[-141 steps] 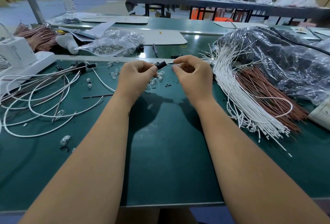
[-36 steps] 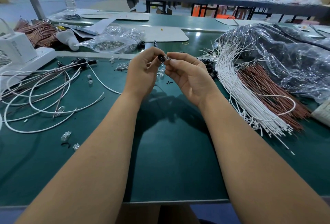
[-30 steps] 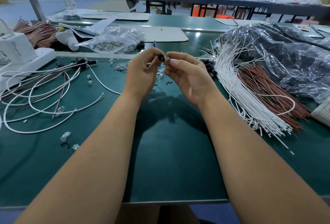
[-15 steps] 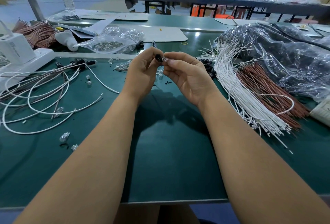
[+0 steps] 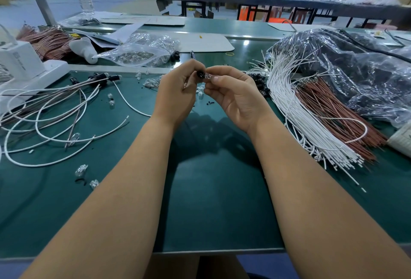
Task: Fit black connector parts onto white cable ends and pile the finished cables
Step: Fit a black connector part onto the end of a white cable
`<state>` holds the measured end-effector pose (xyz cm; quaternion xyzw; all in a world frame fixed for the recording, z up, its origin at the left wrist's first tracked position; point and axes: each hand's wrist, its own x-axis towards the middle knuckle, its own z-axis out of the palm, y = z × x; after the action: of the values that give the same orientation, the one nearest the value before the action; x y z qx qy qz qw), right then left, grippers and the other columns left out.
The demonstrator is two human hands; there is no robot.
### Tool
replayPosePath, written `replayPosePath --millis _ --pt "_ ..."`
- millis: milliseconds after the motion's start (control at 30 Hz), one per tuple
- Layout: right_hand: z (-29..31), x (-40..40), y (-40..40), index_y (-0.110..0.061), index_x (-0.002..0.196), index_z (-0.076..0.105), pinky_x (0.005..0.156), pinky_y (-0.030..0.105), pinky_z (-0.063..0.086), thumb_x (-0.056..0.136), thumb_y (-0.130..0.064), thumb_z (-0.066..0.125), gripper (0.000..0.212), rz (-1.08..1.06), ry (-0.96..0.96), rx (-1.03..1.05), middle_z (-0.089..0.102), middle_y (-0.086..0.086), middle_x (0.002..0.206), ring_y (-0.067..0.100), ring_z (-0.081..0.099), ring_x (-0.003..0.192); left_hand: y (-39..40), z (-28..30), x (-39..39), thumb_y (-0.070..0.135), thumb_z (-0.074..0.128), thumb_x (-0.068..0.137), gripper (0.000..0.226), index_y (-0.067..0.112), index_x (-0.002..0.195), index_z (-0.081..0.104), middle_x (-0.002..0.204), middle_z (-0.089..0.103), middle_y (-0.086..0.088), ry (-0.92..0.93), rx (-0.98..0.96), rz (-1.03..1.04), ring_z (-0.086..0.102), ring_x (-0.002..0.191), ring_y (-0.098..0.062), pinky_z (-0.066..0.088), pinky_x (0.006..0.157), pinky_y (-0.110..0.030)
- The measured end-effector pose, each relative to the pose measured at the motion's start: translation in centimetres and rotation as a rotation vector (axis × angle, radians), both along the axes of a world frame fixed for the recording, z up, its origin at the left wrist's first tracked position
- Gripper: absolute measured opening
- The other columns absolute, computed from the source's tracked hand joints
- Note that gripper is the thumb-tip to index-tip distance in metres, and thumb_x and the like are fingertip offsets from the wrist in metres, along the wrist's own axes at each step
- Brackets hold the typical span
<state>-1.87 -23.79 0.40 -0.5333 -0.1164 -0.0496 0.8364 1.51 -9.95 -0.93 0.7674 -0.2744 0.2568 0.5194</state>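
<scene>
Head view: at upper centre of the frame, both hands are raised above the green table (image 5: 218, 200). The left hand (image 5: 178, 94) has its fingers curled, pinching a black connector part (image 5: 201, 75) at the fingertips. The right hand (image 5: 235, 96) pinches a small clear piece (image 5: 208, 76) between thumb and forefinger, touching the black part. Finished cables (image 5: 51, 123) lie looped at left of frame. A bundle of white cables (image 5: 295, 114) lies at right, just beside brown wires (image 5: 333, 111). Loose black parts (image 5: 259, 80) sit near the right hand.
</scene>
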Motion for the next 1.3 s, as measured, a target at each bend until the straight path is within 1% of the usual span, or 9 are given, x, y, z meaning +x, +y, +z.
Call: replayPosePath --millis 67,133,333,533,667,933,1067,1167,1300 --pt "0.0 0.0 0.0 -0.002 0.090 0.067 0.072 0.025 0.056 0.089 0.011 0.050 0.021 -0.025 0.003 -0.007 0.069 0.008 0.074 0.016 0.062 0.067 0.0 -0.1 0.1 0.004 0.046 0.091 0.020 0.016 0.090 0.062 0.074 0.059 0.011 0.015 0.007 -0.003 0.053 0.072 -0.009 0.041 0.066 -0.021" --pt "0.1 0.0 -0.2 -0.003 0.088 0.067 0.067 0.022 0.054 0.089 0.009 0.051 0.020 -0.076 0.014 0.003 0.067 0.007 0.070 0.014 0.060 0.064 0.0 -0.3 0.2 0.004 0.047 0.094 0.019 0.015 0.092 0.062 0.076 0.061 0.004 0.081 0.025 -0.018 0.056 0.075 -0.016 0.044 0.069 -0.027" --pt "-0.1 0.3 -0.8 -0.005 0.081 0.069 0.059 0.021 0.050 0.089 0.005 0.051 0.022 -0.251 0.052 -0.011 0.060 0.006 0.066 0.013 0.054 0.060 -0.1 -0.7 0.5 0.005 0.048 0.093 0.020 0.015 0.093 0.065 0.066 0.054 0.000 0.245 0.144 0.022 0.042 0.057 -0.015 0.035 0.054 -0.023" --pt "-0.4 0.7 -0.9 -0.006 0.084 0.068 0.058 0.020 0.051 0.092 -0.001 0.057 0.014 -0.308 0.114 -0.068 0.061 0.005 0.068 0.011 0.054 0.059 0.0 0.0 0.5 0.007 0.048 0.092 0.016 0.013 0.086 0.062 0.065 0.053 0.002 0.374 0.034 0.061 0.040 0.043 0.003 0.030 0.045 -0.011" --pt "-0.6 0.8 -0.9 -0.006 0.086 0.067 0.060 0.021 0.052 0.091 -0.001 0.061 0.009 -0.286 0.131 -0.089 0.062 0.004 0.068 0.010 0.056 0.059 0.0 0.1 0.4 0.008 0.049 0.092 0.015 0.012 0.084 0.061 0.064 0.052 0.003 0.377 0.025 0.074 0.040 0.041 0.003 0.030 0.044 -0.009" --pt "-0.9 1.1 -1.0 -0.008 0.080 0.069 0.062 0.021 0.052 0.086 0.005 0.063 0.016 -0.262 0.095 -0.169 0.062 0.003 0.069 0.010 0.058 0.062 0.2 0.0 0.5 0.011 0.048 0.095 0.016 0.012 0.090 0.063 0.064 0.053 0.007 0.367 0.014 0.093 0.042 0.047 0.000 0.032 0.046 -0.009" --pt "-1.1 1.3 -1.0 -0.009 0.083 0.068 0.067 0.021 0.052 0.086 0.005 0.064 0.015 -0.318 0.069 -0.211 0.062 0.003 0.074 0.011 0.060 0.067 0.3 0.1 0.3 0.013 0.054 0.092 0.014 0.016 0.082 0.064 0.063 0.054 0.008 0.392 -0.025 0.052 0.043 0.046 0.005 0.034 0.048 -0.007" --pt "-1.2 1.4 -1.0 -0.009 0.086 0.067 0.070 0.023 0.053 0.086 0.006 0.065 0.015 -0.344 0.059 -0.200 0.065 0.004 0.078 0.013 0.062 0.072 0.4 0.1 0.3 0.017 0.060 0.090 0.015 0.021 0.077 0.065 0.063 0.056 0.007 0.401 -0.045 -0.008 0.046 0.054 0.000 0.037 0.053 -0.010" --pt "-1.2 1.2 -0.8 -0.009 0.087 0.067 0.071 0.022 0.053 0.087 0.005 0.064 0.014 -0.338 0.037 -0.204 0.064 0.005 0.078 0.012 0.062 0.072 0.5 -0.1 0.4 0.020 0.064 0.091 0.012 0.016 0.081 0.068 0.062 0.058 0.009 0.355 -0.007 -0.019 0.046 0.051 0.005 0.038 0.054 -0.008"
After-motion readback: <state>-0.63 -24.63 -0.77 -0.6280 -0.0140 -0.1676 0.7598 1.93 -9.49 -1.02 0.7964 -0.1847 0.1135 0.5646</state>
